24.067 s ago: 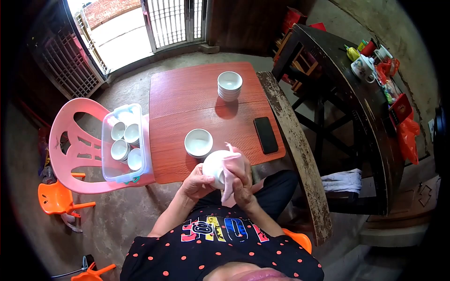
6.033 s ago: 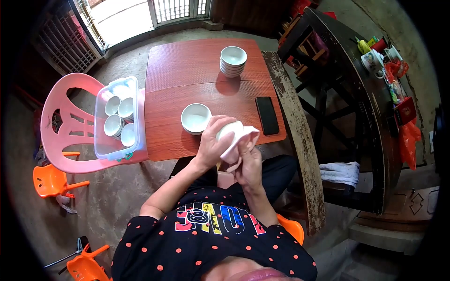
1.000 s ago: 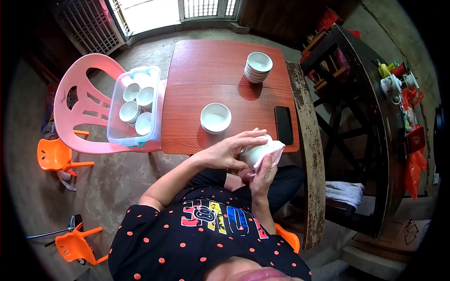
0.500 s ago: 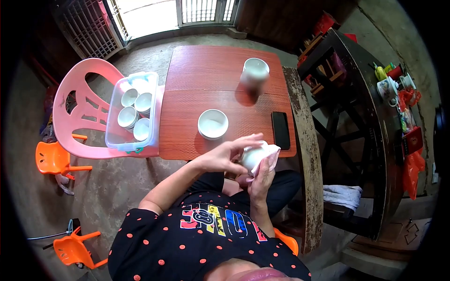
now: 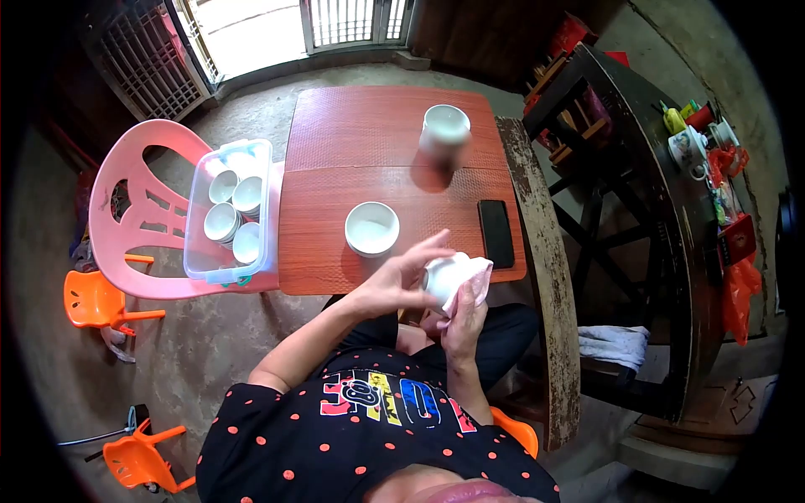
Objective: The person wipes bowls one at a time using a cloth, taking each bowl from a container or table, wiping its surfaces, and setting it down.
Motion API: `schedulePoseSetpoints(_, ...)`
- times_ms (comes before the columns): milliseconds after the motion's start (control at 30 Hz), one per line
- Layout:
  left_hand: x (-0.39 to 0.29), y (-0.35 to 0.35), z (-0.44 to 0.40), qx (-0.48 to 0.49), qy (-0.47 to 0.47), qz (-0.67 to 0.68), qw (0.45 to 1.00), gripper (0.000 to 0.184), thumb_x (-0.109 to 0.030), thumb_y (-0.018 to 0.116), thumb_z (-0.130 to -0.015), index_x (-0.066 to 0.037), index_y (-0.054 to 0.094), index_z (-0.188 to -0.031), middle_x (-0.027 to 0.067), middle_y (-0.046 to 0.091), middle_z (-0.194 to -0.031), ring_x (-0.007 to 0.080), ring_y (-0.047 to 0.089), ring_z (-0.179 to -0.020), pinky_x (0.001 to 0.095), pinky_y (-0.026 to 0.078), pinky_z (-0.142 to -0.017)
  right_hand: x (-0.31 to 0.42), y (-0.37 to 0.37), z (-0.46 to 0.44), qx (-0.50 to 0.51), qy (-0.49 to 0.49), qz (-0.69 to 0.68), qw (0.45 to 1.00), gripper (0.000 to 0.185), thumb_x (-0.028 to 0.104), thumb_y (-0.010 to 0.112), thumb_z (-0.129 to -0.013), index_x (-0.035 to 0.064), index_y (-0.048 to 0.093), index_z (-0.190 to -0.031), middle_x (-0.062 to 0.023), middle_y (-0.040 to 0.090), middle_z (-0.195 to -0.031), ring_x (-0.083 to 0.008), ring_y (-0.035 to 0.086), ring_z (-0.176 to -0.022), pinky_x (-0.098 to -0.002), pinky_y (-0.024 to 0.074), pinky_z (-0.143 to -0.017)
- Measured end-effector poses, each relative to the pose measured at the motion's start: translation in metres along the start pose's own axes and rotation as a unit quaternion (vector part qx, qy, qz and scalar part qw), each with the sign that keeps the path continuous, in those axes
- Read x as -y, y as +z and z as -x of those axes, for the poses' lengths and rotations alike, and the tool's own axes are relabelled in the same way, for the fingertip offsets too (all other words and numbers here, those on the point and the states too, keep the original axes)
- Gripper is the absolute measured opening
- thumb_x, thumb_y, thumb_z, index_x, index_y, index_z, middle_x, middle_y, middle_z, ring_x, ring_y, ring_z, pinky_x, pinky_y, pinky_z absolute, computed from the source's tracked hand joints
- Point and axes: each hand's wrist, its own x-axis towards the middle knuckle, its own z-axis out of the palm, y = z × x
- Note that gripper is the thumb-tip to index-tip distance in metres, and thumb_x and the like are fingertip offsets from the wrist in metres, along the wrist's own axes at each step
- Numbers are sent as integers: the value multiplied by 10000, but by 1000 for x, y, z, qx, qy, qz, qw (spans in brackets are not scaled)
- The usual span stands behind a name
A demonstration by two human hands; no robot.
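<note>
A white bowl (image 5: 441,281) is tilted between my hands, just past the near edge of the red-brown table (image 5: 319,201). My right hand (image 5: 464,325) grips it through a pale pink cloth (image 5: 477,283). Beside the bowl's left side is my left hand (image 5: 397,282), its fingers spread and curved around it; whether the fingertips touch it is hard to tell. Another white bowl (image 5: 371,228) stands on the table, left of the held one. Farther back is a stack of white bowls (image 5: 445,127), partly blurred.
A black phone (image 5: 496,234) lies at the table's right side. On a pink chair (image 5: 113,210) sits a clear plastic box (image 5: 267,193) with several white bowls. A worn wooden bench (image 5: 537,226) runs along the right. Small orange chairs (image 5: 88,299) stand at left.
Compared with half a second ago, my left hand's fingers are spread wider beside the held bowl. Since the earliest frame, the bowl and cloth have moved right, and the view has shifted.
</note>
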Motion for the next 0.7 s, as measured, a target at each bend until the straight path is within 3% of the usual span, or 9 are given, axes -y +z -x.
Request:
schedulePoseSetpoints(67,5,3,-2,-118,-114,136,977,580,-182,633,-851,3,396,-1347,122,383,-1394,232,408,-1265,363,368,-1031,-4,-8,6,25,-25,93,995,404,274,459,-952,-56,462,-1186,-115,594,-973,-162,587,-875,-276,483,-705)
schedulePoseSetpoints(167,7,8,-2,-64,-175,264,946,555,-242,598,-887,-7,396,-1348,101,454,-1314,206,462,-1196,348,380,-1010,-20,-4,4,37,-194,203,959,409,274,462,-948,-63,459,-1179,-116,592,-955,-155,581,-854,-280,476,-693)
schedulePoseSetpoints(200,6,7,-1,-65,-177,279,942,598,-210,669,-831,-19,417,-1339,89,457,-1300,209,460,-1198,350,372,-1019,-22,-5,6,38,-143,166,975,408,270,458,-944,-66,455,-1175,-116,587,-953,-150,580,-833,-282,475,-686)
schedulePoseSetpoints(333,-4,7,1,2,-11,-92,996,769,-154,802,-660,-31,446,-1330,106,399,-1367,234,379,-1279,363,326,-1062,8,-7,-1,78,87,-9,993,400,274,448,-955,-47,450,-1194,-107,574,-984,-145,586,-837,-260,484,-684)
schedulePoseSetpoints(367,-3,8,1,25,15,-136,990,779,-157,799,-662,-33,436,-1340,113,356,-1406,246,335,-1311,372,306,-1076,12,-3,-3,69,77,-61,993,397,274,447,-959,-43,449,-1199,-98,569,-994,-134,585,-845,-247,489,-688)
schedulePoseSetpoints(500,7,12,-4,-82,-56,211,972,657,-314,610,-859,0,351,-1375,136,396,-1381,242,373,-1286,364,312,-1063,-4,-5,2,38,-74,83,993,372,199,512,-920,-51,452,-1189,-136,566,-987,-216,593,-811,-323,490,-670)
schedulePoseSetpoints(533,8,14,-5,-117,-129,227,958,550,-379,457,-948,11,384,-1330,139,476,-1293,219,446,-1216,350,356,-1023,-8,-3,5,27,-130,143,981,365,173,535,-905,-52,457,-1181,-150,565,-975,-248,597,-800,-340,489,-669)
schedulePoseSetpoints(600,7,18,-5,-101,-196,275,936,492,-394,418,-965,-3,438,-1263,125,525,-1215,203,501,-1141,339,402,-974,-16,-2,8,57,-274,276,920,352,129,578,-866,-59,473,-1144,-190,554,-942,-326,580,-794,-377,477,-667)
schedulePoseSetpoints(700,13,17,-7,-109,-197,278,934,458,-430,373,-977,-23,497,-1146,101,600,-1041,180,595,-951,317,490,-841,-17,-1,13,98,-328,334,878,306,84,619,-834,-62,501,-1075,-237,532,-891,-404,543,-734,-422,453,-639)
